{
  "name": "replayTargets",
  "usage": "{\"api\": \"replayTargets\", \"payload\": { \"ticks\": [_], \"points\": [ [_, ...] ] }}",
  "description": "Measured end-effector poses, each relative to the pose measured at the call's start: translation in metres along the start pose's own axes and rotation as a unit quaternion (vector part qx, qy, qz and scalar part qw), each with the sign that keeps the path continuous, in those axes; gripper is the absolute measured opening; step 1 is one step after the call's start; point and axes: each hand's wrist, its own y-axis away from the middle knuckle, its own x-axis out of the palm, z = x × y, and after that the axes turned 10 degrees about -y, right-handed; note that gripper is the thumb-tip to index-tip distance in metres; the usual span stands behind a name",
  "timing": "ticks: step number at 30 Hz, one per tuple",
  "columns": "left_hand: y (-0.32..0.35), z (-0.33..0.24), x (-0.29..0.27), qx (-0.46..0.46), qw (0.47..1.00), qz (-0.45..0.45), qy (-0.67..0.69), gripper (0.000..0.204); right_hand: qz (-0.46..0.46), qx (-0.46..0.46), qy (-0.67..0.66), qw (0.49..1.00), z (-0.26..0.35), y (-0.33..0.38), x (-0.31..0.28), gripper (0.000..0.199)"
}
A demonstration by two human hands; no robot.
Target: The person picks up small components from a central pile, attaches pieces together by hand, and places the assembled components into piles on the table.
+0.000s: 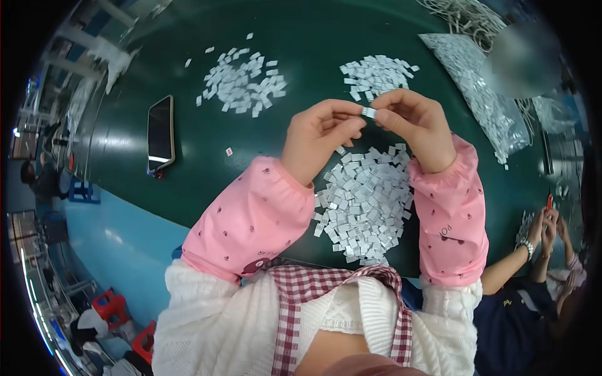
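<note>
A small white rectangular piece with dark slots at one end is pinched between the thumb and forefinger of my right hand. My left hand is closed, its forefinger tip at the slotted end of that piece; whatever else its curled fingers hold is hidden. Below both hands, between my forearms, lies a large heap of similar white pieces. A smaller heap sits just beyond my fingers. Farther left is a loosely spread group of them.
A phone lies on the green table at left, near a single red-marked piece. Clear bags of white pieces and coiled cables occupy the far right. A co-worker's hands are at the right edge. Red stools stand lower left.
</note>
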Motion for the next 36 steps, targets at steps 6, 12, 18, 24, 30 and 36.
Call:
{"api": "replayTargets", "payload": {
  "ticks": [6, 12, 18, 24, 30, 36],
  "points": [
    [0.003, 0.004, -0.006, -0.001, 0.999, 0.017, 0.035, 0.021, 0.007, -0.001, 0.022, 1.0, -0.004, -0.001, 0.01, 0.012],
    [0.003, 0.002, -0.002, 0.023, 1.0, -0.005, 0.01, 0.02, -0.006, -0.03, 0.064, 0.997, -0.007, 0.001, 0.014, 0.012],
    [0.003, -0.005, -0.005, 0.24, 0.935, -0.077, -0.25, 0.014, -0.005, 0.001, -0.047, 0.999, -0.011, 0.001, 0.013, 0.016],
    [0.004, -0.001, -0.004, 0.184, 0.971, -0.048, -0.142, 0.017, -0.009, 0.0, -0.057, 0.998, -0.009, 0.003, 0.013, 0.017],
    [0.002, -0.003, -0.003, 0.091, 0.995, -0.031, -0.009, 0.019, -0.013, 0.009, -0.054, 0.998, -0.005, 0.006, 0.016, 0.019],
    [-0.002, 0.004, -0.01, 0.009, 0.997, 0.018, 0.07, 0.022, -0.034, 0.005, -0.063, 0.997, -0.007, 0.007, 0.028, 0.02]
  ]
}}
